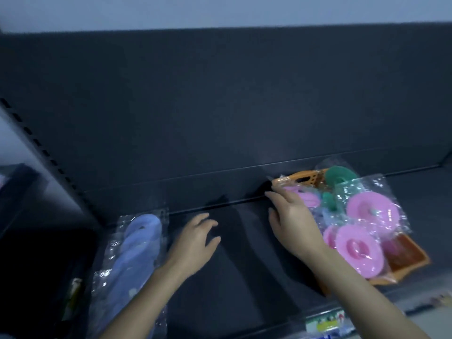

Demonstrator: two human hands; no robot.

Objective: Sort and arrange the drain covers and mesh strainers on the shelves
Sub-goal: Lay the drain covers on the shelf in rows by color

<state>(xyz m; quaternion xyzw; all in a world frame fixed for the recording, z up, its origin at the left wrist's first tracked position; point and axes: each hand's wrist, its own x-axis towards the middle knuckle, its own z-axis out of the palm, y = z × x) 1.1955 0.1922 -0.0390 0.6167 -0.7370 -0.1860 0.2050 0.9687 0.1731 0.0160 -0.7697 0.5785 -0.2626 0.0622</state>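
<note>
Dark shelf (244,253) carries an orange plastic basket (413,263) of bagged pink round drain covers (371,211), which the right hand (296,223) touches with straight fingers. The left hand (193,241) hovers wide, bagged blue covers (137,241) just left of it. I think a push could spill the slippery bags.

The shelf (244,265) is dark grey. The blue covers (139,243) are pale, in clear bags (113,243). The pink covers (373,211) are bright, the green covers (341,174) dark, the basket (411,255) orange. The label (325,322) shows yellow and green.

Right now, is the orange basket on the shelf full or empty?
Full: bagged pink drain covers and green ones are heaped past the rim of the orange basket.
</note>
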